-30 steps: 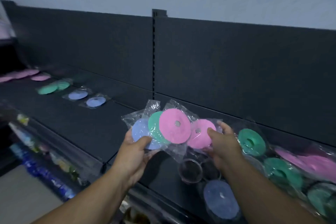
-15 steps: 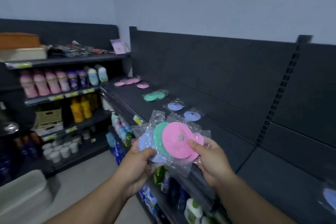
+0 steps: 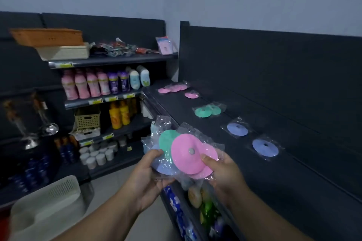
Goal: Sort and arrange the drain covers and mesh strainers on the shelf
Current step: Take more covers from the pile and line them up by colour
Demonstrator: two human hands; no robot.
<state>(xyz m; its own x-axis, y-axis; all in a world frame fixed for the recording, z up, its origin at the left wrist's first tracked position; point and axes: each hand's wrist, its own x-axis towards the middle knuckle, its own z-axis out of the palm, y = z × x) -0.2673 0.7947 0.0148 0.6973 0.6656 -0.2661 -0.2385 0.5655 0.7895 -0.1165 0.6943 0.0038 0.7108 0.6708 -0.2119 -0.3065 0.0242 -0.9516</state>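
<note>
A fanned stack of drain covers in clear plastic bags (image 3: 186, 154) is held in front of the dark shelf (image 3: 290, 178): pink on top, green and blue behind. My left hand (image 3: 146, 174) grips the stack's left side from below. My right hand (image 3: 223, 170) holds its right side, thumb on the pink cover. On the shelf lie sorted bagged covers: pink ones (image 3: 173, 88) at the far end, another pink one (image 3: 191, 95), green ones (image 3: 207, 111), and two blue ones (image 3: 237, 129) (image 3: 265, 147) nearest.
The shelf's tall dark back panel (image 3: 274, 68) rises behind the covers. Lower shelves hold bottles (image 3: 203, 207). To the left stands another rack with pink bottles (image 3: 86, 86), yellow bottles (image 3: 119, 113) and baskets (image 3: 47, 36). A white basket (image 3: 47, 207) sits at lower left.
My view has swung left, from the shelf's right part with its loose pile of covers to its left end and the side rack. Both hands still hold the same stack.
</note>
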